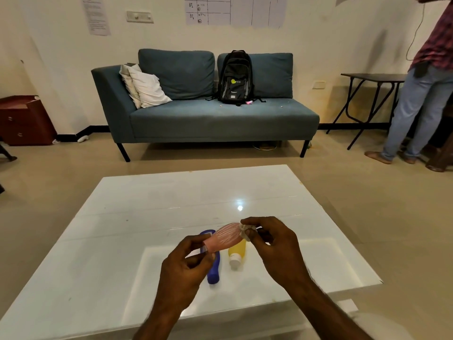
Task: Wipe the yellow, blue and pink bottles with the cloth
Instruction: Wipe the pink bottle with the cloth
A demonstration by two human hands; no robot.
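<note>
Mid-air, lower centre: pink bottle (224,238), long axis lower-left to upper-right. left hand (182,268) fingers grip its lower-left end; right hand (277,246) pinches cloth (245,230) on the upper-right end. Beneath, blue bottle (213,271) and yellow bottle (237,252) lie on worktop (147,204).

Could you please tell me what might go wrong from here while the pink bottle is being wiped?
1. The left hand grips the pink bottle only near one end, in the air; it might slip and fall onto the blue bottle and yellow bottle lying beneath, which could roll on the glossy table.
2. The cloth is a small wad pinched in the right hand at the bottle's other end, so parts could go unwiped.
</note>
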